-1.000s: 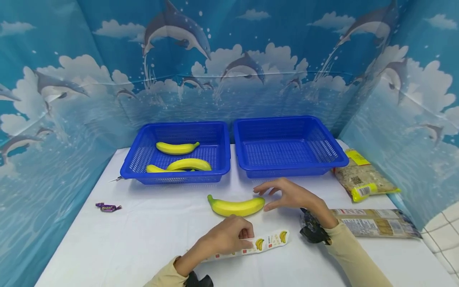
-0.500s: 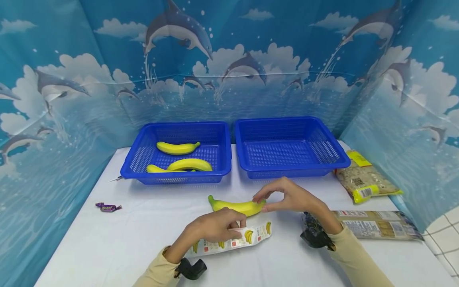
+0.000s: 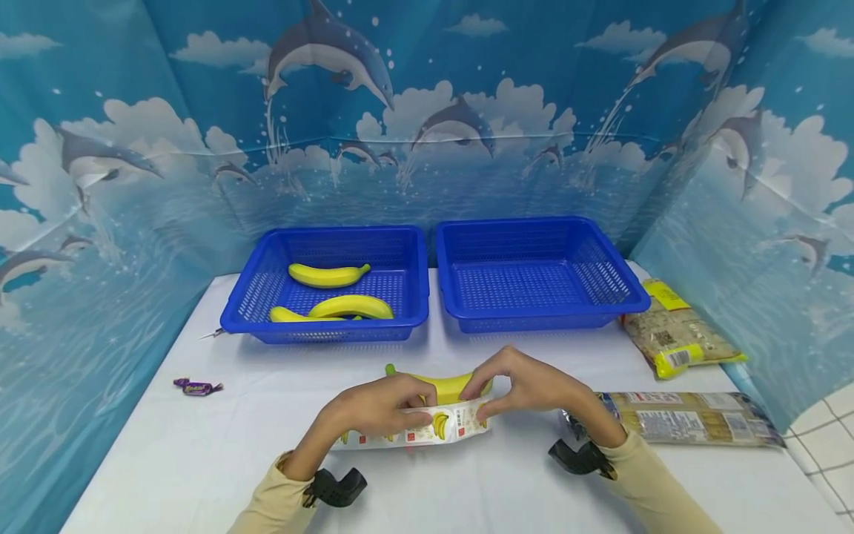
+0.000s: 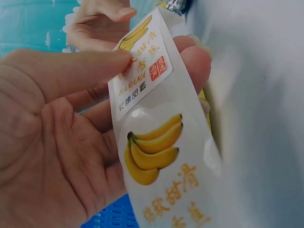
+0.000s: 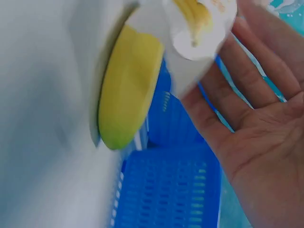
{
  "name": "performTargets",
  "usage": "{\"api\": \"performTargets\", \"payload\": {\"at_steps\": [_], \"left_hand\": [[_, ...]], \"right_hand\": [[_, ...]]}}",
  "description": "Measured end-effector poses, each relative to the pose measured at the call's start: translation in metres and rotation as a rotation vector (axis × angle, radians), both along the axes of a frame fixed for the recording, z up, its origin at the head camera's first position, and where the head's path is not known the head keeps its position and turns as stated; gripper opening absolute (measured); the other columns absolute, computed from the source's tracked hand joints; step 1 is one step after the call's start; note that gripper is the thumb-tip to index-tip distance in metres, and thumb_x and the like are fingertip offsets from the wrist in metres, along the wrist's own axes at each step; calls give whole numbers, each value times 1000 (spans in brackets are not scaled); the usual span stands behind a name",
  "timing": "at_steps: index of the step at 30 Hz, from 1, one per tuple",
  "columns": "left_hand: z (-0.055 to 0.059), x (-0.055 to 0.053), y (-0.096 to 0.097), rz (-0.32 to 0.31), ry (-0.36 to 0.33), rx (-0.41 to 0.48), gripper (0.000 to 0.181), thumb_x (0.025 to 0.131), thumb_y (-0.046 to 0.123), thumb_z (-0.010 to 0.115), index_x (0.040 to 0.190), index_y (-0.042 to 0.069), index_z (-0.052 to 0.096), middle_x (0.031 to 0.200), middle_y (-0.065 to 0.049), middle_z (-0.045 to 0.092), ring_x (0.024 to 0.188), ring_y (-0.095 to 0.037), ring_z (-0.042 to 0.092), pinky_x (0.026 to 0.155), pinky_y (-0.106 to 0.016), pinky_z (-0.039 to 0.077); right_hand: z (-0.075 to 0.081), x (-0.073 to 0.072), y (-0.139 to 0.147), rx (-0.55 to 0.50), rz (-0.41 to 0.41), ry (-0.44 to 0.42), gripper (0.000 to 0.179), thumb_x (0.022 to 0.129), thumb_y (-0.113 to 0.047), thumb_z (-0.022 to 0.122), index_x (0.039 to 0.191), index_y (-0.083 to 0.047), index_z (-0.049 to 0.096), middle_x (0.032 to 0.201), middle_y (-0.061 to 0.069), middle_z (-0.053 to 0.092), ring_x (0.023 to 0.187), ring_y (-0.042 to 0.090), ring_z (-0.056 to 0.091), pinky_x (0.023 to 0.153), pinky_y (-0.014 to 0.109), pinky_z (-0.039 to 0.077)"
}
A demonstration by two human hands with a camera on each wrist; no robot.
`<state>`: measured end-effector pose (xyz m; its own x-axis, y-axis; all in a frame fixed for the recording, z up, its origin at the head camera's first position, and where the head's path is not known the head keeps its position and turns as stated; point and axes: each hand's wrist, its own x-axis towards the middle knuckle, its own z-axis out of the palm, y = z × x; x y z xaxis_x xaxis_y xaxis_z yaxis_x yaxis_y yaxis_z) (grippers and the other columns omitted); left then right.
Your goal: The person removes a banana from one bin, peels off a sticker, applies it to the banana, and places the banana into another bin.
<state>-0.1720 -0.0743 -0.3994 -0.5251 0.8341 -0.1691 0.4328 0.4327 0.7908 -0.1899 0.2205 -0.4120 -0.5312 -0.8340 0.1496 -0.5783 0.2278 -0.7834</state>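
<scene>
A white strip of banana stickers [image 3: 400,437] stretches between my hands in the head view. My left hand [image 3: 383,404] pinches it near the middle; in the left wrist view the thumb lies on its printed face, with fingertips behind. My right hand [image 3: 527,382] grips the strip's right end, thumb in front and fingers behind. Right behind the strip, a yellow banana [image 3: 450,387] with a green stem end lies on the table, partly covered by both hands and the strip. The right wrist view shows the banana [image 5: 130,88] beside the strip's end.
A blue basket [image 3: 327,331] at back left holds several bananas; another blue basket [image 3: 540,322] stands to its right. On the right lie a yellow-trimmed bag [image 3: 674,334] and a long clear-wrapped pack [image 3: 694,419]. A purple-wrapped candy [image 3: 198,387] lies far left.
My left hand has carried the sticker strip left and up toward the banana. My right hand has shifted from the banana's tip onto the strip's right end.
</scene>
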Motion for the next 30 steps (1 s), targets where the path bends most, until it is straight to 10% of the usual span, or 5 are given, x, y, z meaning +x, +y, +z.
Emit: {"api": "performTargets", "payload": {"at_steps": [19, 30], "left_hand": [[-9, 1, 13, 46, -71, 198, 14, 108, 5, 63, 102, 4, 76, 93, 3, 75, 83, -3, 66, 83, -20, 57], [-9, 1, 15, 66, -81, 176, 14, 108, 9, 65, 103, 4, 76, 93, 0, 78, 76, -3, 63, 74, -19, 54]], "right_hand": [[-5, 7, -17, -121, 18, 74, 16, 95, -6, 82, 110, -12, 79, 99, 1, 79, 88, 11, 72, 80, 32, 64], [-3, 7, -17, -85, -2, 60, 8, 95, -12, 84, 96, -13, 77, 91, -4, 76, 87, 7, 70, 82, 33, 64]]}}
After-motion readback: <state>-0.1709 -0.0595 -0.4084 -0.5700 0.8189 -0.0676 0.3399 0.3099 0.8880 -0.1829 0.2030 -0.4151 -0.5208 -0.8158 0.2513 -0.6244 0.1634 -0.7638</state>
